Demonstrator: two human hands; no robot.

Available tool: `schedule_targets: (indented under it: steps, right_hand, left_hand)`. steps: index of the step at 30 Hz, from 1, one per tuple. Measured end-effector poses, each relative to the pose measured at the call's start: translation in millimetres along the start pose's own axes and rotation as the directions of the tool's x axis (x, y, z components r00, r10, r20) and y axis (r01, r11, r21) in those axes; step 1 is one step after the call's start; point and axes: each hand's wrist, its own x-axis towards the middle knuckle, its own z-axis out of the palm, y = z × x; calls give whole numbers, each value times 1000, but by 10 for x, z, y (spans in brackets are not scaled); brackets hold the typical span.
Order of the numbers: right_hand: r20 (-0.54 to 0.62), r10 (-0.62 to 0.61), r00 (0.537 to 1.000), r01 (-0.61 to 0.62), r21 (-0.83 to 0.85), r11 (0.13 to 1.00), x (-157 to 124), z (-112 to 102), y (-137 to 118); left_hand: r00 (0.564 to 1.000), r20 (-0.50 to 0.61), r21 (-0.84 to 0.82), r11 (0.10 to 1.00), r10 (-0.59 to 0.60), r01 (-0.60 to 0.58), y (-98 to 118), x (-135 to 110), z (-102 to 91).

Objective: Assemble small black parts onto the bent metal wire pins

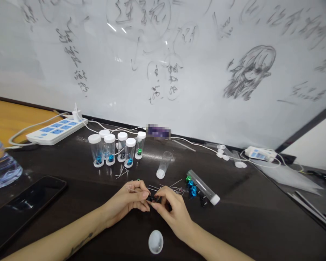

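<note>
A small black part sits between my two hands over the dark table. My left hand pinches its left side, with a thin rod also showing at the fingers. On the right, my right hand grips the other side between thumb and fingers. The part's exact kind is too small to tell. Thin metal rods lie just behind my right hand. Below the hands is a round whitish cap. Blue metal parts, a green one and black pieces lie to the right.
Several white-capped transparent tubes with coloured parts stand at back left. Another tube stands tilted; one lies right. A phone, water bottle and power strip are left. White caps lie near the whiteboard.
</note>
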Motion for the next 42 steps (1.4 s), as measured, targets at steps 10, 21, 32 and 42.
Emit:
schedule_targets:
  steps: [10, 21, 32, 42]
  right_hand:
    - [1, -1, 1000, 1, 10, 1000, 0, 6, 3]
    - [-35, -10, 999, 11, 15, 1000, -5, 27, 40]
    - [43, 16, 999, -15, -27, 1000, 17, -17, 9]
    - [13, 9, 1000, -10, 42, 999, 15, -16, 2]
  left_hand:
    - [1000, -9, 15, 1000, 7, -7, 6, -8, 12]
    - [1000, -17, 15, 1000, 12, -12, 2, -9, 5]
    - [1000, 19, 42, 999, 4, -5, -10, -5, 9]
    - [1000, -9, 2, 1000, 17, -17, 1, -12, 1]
